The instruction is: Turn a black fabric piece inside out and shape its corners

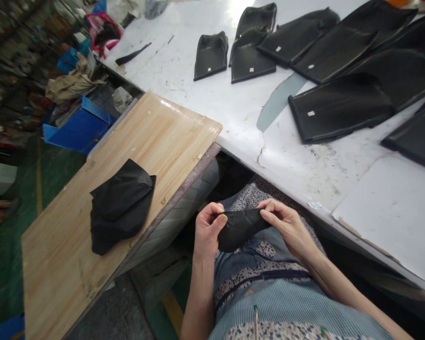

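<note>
A blue box (81, 126) sits toward ten o'clock, beige cloth (66, 86) just beyond it, a pink-edged bag (104, 33) toward eleven; at nine, a white box (0, 179) near the yellow floor line (38, 177).

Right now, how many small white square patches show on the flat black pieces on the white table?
5: leftmost patch, second patch to its right, third patch up and right, fourth patch further right, fifth patch below the fourth; others may be hidden.

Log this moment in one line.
left hand: pinches black fabric piece | right hand: pinches same piece | wood-grain board: loose black fabric | white table: white-marked black pieces
</note>
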Demonstrator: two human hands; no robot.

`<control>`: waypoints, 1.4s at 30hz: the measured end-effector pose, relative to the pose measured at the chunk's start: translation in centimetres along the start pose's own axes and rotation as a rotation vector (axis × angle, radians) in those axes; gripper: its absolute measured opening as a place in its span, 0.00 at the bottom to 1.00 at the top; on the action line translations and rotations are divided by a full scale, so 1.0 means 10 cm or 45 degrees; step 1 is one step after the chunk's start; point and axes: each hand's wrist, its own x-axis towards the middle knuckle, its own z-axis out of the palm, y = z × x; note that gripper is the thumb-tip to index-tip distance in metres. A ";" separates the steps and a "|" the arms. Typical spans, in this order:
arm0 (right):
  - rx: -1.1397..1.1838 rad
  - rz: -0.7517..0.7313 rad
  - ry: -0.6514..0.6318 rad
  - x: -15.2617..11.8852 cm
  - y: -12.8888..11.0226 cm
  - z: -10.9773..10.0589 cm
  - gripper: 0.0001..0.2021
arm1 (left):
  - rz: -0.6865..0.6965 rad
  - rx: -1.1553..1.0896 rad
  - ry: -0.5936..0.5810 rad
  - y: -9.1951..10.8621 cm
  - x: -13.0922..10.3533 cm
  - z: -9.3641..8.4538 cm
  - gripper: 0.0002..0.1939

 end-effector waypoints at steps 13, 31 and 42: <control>0.028 0.000 0.051 0.03 0.10 0.00 0.16 | -0.027 0.117 0.173 -0.06 -0.02 -0.11 0.13; 0.161 0.018 -0.108 0.10 0.06 -0.08 0.14 | 0.045 -0.056 0.292 -0.08 0.03 -0.16 0.11; 0.056 0.013 -0.011 0.12 0.10 -0.07 0.16 | 0.081 -0.053 0.181 -0.07 0.03 -0.14 0.11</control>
